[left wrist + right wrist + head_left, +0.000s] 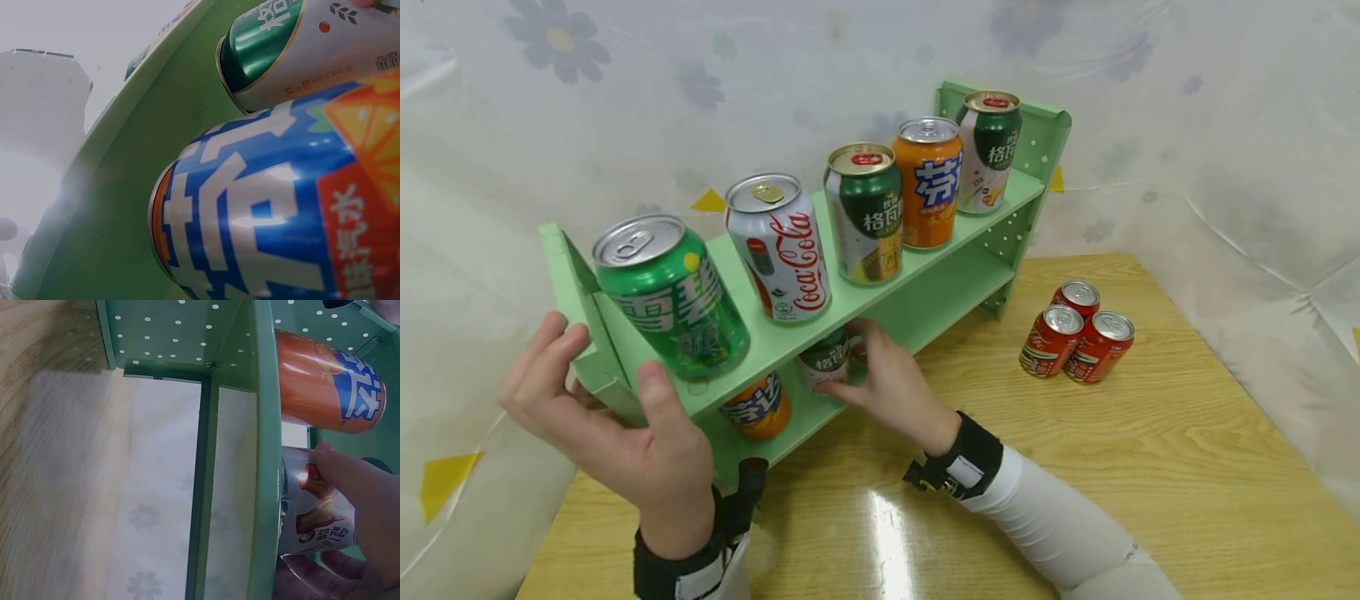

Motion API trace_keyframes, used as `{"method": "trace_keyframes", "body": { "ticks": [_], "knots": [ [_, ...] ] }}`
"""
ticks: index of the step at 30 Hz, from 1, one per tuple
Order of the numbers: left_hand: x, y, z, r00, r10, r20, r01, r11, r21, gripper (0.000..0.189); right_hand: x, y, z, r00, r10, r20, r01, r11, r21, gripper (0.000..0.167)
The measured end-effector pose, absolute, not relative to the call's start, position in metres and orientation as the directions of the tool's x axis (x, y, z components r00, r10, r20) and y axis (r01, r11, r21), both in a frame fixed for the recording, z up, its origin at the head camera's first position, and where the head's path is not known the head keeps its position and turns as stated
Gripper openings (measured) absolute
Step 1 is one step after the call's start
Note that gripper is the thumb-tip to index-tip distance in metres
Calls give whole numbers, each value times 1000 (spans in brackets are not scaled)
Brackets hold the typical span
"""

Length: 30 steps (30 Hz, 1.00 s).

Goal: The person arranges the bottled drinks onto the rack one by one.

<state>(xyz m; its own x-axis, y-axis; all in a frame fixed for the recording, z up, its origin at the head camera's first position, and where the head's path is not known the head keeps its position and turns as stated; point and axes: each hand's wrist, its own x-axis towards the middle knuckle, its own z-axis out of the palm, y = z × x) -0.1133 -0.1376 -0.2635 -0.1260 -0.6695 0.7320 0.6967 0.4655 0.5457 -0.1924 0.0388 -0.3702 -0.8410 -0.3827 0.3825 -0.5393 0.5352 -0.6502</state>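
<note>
My right hand (902, 392) reaches under the upper shelf and grips a green-and-white can (827, 360) on the lower shelf. In the right wrist view, my thumb and fingers lie on opposite sides of this can (315, 512). Beside it on the lower shelf stands an orange Fanta can (763, 408), also large in the left wrist view. My left hand (617, 442) is at the left end of the light-green two-tier rack (925, 304), fingers spread by the side panel and thumb overlapping the upper shelf's front edge.
Along the upper shelf stand a green Sprite can (673, 296), a white Coca-Cola can (778, 250), another orange can (927, 183) and two green-and-white cans (863, 212). Several red cans (1075, 337) cluster on the wooden table (1187, 467), right of the rack. A flowered sheet (820, 67) hangs behind.
</note>
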Motion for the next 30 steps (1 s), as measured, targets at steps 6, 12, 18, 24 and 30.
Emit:
{"method": "trace_keyframes", "body": {
  "ticks": [6,12,18,24,30],
  "knots": [
    [-113,-136,-263,-124,-670,732,698,466,544,40,-191,40,-370,-835,-398,379,-548,547,-633,84],
    [-112,-136,-263,-140,-669,730,703,452,550,39,-192,46,-367,-807,-441,392,-589,558,-585,88],
    [-112,-136,-264,-154,-668,729,694,452,561,38,-197,63,-355,-811,-431,396,-586,587,-559,86],
    [-111,-137,-264,-146,-670,728,701,450,554,38,-204,88,-342,-841,-375,390,-540,624,-565,75],
    [-112,-137,-263,-146,-667,731,699,453,553,38,-212,127,-327,-906,-274,322,-419,688,-593,62]
  ]
}}
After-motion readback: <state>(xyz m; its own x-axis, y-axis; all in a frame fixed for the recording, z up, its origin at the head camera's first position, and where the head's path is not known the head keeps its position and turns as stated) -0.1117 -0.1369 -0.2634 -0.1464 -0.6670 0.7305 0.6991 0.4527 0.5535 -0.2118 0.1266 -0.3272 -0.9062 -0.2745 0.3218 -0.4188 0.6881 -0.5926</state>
